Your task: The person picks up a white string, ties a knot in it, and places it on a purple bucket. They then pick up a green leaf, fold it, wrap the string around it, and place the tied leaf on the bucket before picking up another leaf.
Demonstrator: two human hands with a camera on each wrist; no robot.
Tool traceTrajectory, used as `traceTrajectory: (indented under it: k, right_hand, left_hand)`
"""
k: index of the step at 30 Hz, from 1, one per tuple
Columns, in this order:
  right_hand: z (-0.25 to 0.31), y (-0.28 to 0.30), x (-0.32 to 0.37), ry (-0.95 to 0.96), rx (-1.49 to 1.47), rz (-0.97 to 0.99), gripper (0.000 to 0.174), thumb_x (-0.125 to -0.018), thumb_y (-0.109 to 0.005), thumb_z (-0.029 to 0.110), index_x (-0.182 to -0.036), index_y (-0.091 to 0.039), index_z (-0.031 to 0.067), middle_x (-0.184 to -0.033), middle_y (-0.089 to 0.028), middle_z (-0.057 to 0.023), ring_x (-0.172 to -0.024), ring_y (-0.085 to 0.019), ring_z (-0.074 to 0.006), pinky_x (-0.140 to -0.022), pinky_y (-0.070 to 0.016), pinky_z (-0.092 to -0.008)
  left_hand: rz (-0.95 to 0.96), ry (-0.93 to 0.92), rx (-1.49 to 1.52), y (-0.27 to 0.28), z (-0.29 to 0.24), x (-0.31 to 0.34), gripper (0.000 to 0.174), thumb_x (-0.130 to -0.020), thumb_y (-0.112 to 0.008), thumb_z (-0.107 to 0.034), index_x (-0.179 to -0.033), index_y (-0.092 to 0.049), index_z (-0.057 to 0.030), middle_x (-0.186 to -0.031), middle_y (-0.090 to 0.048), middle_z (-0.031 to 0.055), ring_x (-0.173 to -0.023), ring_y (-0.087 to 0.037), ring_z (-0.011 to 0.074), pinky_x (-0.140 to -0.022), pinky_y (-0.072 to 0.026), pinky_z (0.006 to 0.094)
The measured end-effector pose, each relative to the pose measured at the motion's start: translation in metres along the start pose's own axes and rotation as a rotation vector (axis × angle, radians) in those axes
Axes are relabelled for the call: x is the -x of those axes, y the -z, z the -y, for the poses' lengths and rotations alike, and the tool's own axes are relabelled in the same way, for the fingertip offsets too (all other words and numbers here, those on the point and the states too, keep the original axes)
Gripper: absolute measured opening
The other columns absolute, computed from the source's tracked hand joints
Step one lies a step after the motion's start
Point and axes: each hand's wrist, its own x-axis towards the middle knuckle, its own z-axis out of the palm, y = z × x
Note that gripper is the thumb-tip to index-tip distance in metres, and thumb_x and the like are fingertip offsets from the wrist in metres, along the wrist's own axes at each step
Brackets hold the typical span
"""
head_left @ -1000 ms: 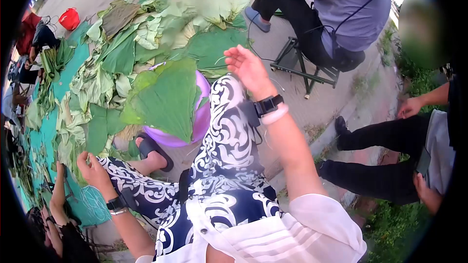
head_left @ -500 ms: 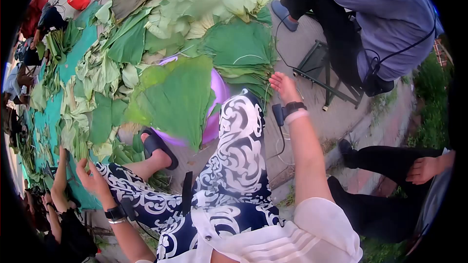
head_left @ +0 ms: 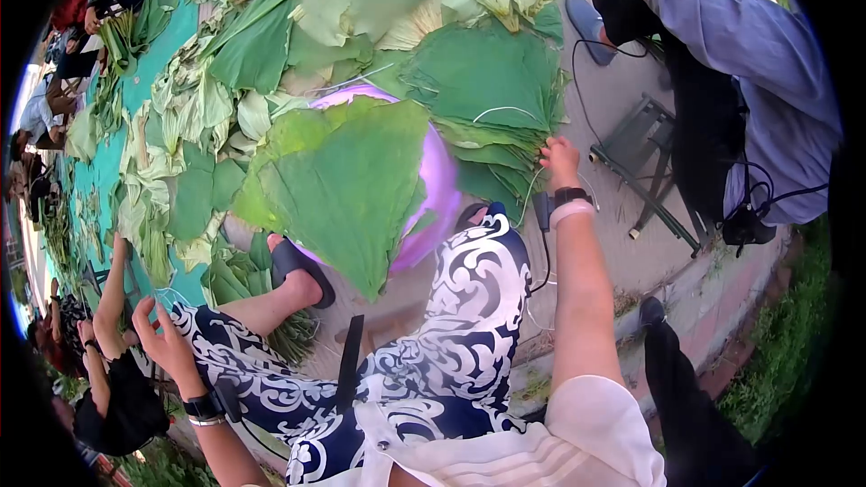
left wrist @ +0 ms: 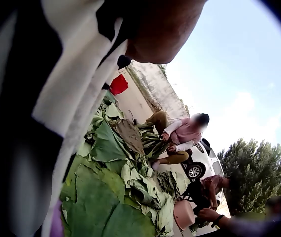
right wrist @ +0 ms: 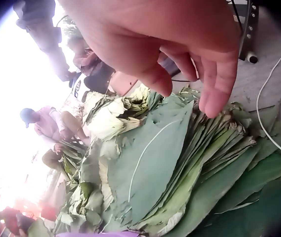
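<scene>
My right hand [head_left: 560, 156] reaches to the edge of a stack of folded lotus leaves [head_left: 487, 72] on the ground. In the right wrist view its fingers hang loosely bent over the stack's layered edges, with no leaf gripped between them. A white string [right wrist: 143, 158] lies across the top leaf. My left hand [head_left: 167, 347] is held beside my left knee with loosely curled fingers and nothing in it; the left wrist view shows only part of it. Between my knees, a big green lotus leaf [head_left: 343, 180] covers much of a purple basin [head_left: 439, 189].
More pale, wilted leaves [head_left: 185, 81] spread over a green ground sheet [head_left: 135, 90] ahead and to the left. On the right, a person in a blue-grey shirt [head_left: 767, 81] is by a folding stool [head_left: 645, 162]. A black cable [head_left: 548, 257] hangs from my right wrist.
My right hand has moved forward from above my right knee, down to the leaf stack's edge. The head view has shifted. My left hand stays beside the left knee.
</scene>
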Motion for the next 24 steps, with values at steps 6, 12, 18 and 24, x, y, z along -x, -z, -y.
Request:
traceTrajectory:
  k: [6, 12, 18, 24]
  right_hand:
    - [-0.012, -0.005, -0.032, -0.031, 0.003, 0.078, 0.045, -0.088, -0.062, 0.015, -0.127, -0.052, -0.0038, -0.104, -0.063, -0.0103, -0.086, -0.064, -0.0193, -0.057, -0.0536, -0.0279]
    - [-0.012, -0.011, -0.035, -0.049, 0.005, 0.088, 0.027, -0.086, -0.063, 0.012, -0.111, -0.060, 0.0002, -0.098, -0.064, -0.0090, -0.081, -0.065, -0.0192, -0.055, -0.0532, -0.0273]
    - [-0.017, -0.016, -0.044, -0.053, -0.011, -0.017, 0.023, -0.083, -0.065, 0.010, -0.104, -0.061, 0.0010, -0.085, -0.062, -0.0062, -0.068, -0.059, -0.0151, -0.050, -0.0497, -0.0264]
    - [-0.014, -0.019, -0.044, -0.026, 0.053, 0.011, 0.024, -0.086, -0.059, 0.008, -0.109, -0.062, 0.0004, -0.096, -0.063, -0.0096, -0.078, -0.063, -0.0181, -0.054, -0.0535, -0.0279]
  left_hand:
    - [0.001, 0.016, -0.053, -0.001, -0.006, -0.003, 0.017, -0.093, -0.057, -0.009, -0.107, -0.059, -0.0007, -0.114, -0.061, 0.0090, -0.101, -0.058, 0.0197, -0.079, -0.0482, 0.0303]
    - [0.018, 0.032, -0.046, 0.000, -0.013, -0.005, 0.016, -0.091, -0.056, -0.007, -0.106, -0.060, -0.0004, -0.114, -0.061, 0.0091, -0.099, -0.058, 0.0194, -0.079, -0.0482, 0.0291]
    - [0.010, -0.011, -0.075, 0.000, -0.007, -0.004, 0.016, -0.092, -0.056, -0.007, -0.106, -0.060, 0.0004, -0.113, -0.061, 0.0092, -0.099, -0.058, 0.0186, -0.077, -0.0474, 0.0284]
    - [0.034, 0.016, -0.025, 0.000, 0.004, -0.004, 0.017, -0.093, -0.056, -0.009, -0.106, -0.060, 0.0008, -0.116, -0.060, 0.0085, -0.099, -0.057, 0.0170, -0.080, -0.0448, 0.0276]
